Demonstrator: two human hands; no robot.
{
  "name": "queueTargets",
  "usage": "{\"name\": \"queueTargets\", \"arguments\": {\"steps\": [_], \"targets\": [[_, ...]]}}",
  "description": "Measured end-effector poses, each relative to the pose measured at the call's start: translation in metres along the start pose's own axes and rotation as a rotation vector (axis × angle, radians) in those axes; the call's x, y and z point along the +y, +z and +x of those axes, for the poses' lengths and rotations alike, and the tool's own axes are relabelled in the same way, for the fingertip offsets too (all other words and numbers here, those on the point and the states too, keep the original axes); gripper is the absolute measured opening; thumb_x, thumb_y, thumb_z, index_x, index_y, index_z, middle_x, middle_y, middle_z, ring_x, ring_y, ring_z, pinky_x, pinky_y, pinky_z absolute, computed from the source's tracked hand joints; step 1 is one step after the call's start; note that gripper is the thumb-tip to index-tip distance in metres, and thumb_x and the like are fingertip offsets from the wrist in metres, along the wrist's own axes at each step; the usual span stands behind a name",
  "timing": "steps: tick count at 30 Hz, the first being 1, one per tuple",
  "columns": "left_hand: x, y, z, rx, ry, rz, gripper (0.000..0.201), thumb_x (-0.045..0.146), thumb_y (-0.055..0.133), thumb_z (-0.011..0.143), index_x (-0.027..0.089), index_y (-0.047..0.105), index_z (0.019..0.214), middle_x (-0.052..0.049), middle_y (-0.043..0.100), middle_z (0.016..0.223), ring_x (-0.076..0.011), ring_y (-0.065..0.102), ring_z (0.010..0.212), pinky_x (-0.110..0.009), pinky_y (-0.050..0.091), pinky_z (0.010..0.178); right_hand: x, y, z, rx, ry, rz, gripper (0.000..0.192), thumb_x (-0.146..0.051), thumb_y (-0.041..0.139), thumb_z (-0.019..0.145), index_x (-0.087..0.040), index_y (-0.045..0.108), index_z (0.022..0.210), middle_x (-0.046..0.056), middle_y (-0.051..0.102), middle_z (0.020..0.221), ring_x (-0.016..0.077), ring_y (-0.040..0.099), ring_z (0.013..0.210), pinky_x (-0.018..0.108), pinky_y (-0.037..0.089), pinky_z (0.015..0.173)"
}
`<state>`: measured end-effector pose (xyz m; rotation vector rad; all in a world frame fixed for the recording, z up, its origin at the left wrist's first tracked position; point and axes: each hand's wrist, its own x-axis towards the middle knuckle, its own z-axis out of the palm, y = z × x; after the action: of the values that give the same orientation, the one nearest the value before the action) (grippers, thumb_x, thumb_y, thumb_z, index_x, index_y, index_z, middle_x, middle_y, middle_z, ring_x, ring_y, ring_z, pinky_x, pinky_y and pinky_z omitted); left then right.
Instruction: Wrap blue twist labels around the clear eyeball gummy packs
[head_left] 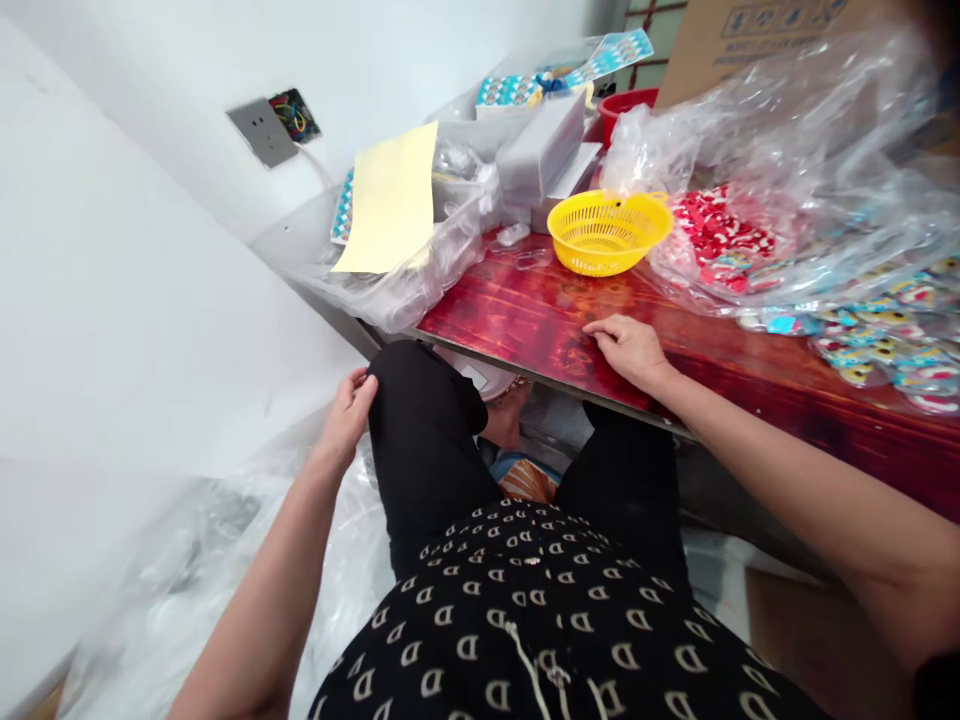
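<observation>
Right hand lies open and empty on the glossy red wooden table at mid-frame; left hand curls loosely against the black-trousered knee, gripping nothing; round yellow plastic basket above sits empty, so no work looks begun.

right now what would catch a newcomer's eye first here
The yellow basket stands out most, sitting empty near the back of the glossy red table. Right of it, clear plastic bags are piled over red and blue printed pieces. Nearer, the right hand rests flat on the table's front edge, while the left hand touches the person's own knee.
</observation>
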<state>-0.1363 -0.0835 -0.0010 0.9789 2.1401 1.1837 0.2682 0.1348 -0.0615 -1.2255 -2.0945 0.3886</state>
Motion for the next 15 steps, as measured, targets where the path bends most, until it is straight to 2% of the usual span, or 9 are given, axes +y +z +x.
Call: {"name": "queueTargets", "arguments": {"steps": [3,5,7,10,13,15], "targets": [[-0.001,0.015,-0.001,-0.044,-0.047,-0.025,0.077,0.064,0.052,0.092,0.019,0.042,0.153,-0.014,0.045,0.161,-0.0284,0.044,0.148,-0.042,0.034,0.123,-0.008,-0.005,-0.015,-0.052,-0.111,0.025,0.03,-0.02,0.05,0.09,-0.022,0.08,0.094,0.007,0.08,0.096,0.0255,0.074,0.093,0.043,0.058,0.092],[-0.004,0.014,-0.005,-0.032,-0.064,-0.03,0.077,0.063,0.053,0.092,0.018,0.041,0.154,-0.014,0.043,0.163,-0.0282,0.041,0.149,-0.041,0.031,0.125,-0.014,-0.007,-0.023,-0.116,-0.214,0.057,0.031,-0.019,0.049,0.091,-0.023,0.08,0.096,0.007,0.08,0.097,0.0244,0.073,0.092,0.042,0.059,0.091],[-0.006,0.007,-0.014,0.01,-0.07,-0.017,0.077,0.061,0.054,0.092,0.017,0.042,0.153,-0.015,0.046,0.16,-0.0284,0.045,0.147,-0.041,0.032,0.124,-0.018,-0.009,-0.03,-0.174,-0.295,0.082,0.032,-0.018,0.048,0.092,-0.023,0.079,0.099,0.007,0.079,0.1,0.0235,0.074,0.094,0.039,0.059,0.089],[-0.005,-0.008,-0.031,0.067,-0.072,0.014,0.074,0.058,0.056,0.091,0.019,0.044,0.153,-0.015,0.05,0.157,-0.0284,0.048,0.145,-0.041,0.034,0.122,-0.021,-0.009,-0.033,-0.208,-0.336,0.074,0.033,-0.017,0.048,0.092,-0.023,0.079,0.101,0.007,0.079,0.104,0.0233,0.075,0.095,0.037,0.059,0.086],[0.007,-0.016,-0.047,0.074,-0.041,0.051,0.072,0.059,0.057,0.089,0.023,0.049,0.151,-0.012,0.053,0.155,-0.0286,0.049,0.143,-0.042,0.037,0.12,-0.021,-0.007,-0.032,-0.21,-0.355,0.046,0.033,-0.016,0.048,0.092,-0.022,0.079,0.101,0.008,0.079,0.104,0.0237,0.075,0.095,0.036,0.06,0.085],[0.019,-0.014,-0.055,0.074,-0.002,0.084,0.071,0.06,0.058,0.088,0.023,0.053,0.148,-0.012,0.057,0.151,-0.0293,0.052,0.14,-0.042,0.04,0.118,-0.02,-0.005,-0.031,-0.2,-0.37,0.035,0.034,-0.016,0.046,0.093,-0.021,0.078,0.101,0.008,0.079,0.104,0.0237,0.075,0.095,0.036,0.059,0.085]]}}
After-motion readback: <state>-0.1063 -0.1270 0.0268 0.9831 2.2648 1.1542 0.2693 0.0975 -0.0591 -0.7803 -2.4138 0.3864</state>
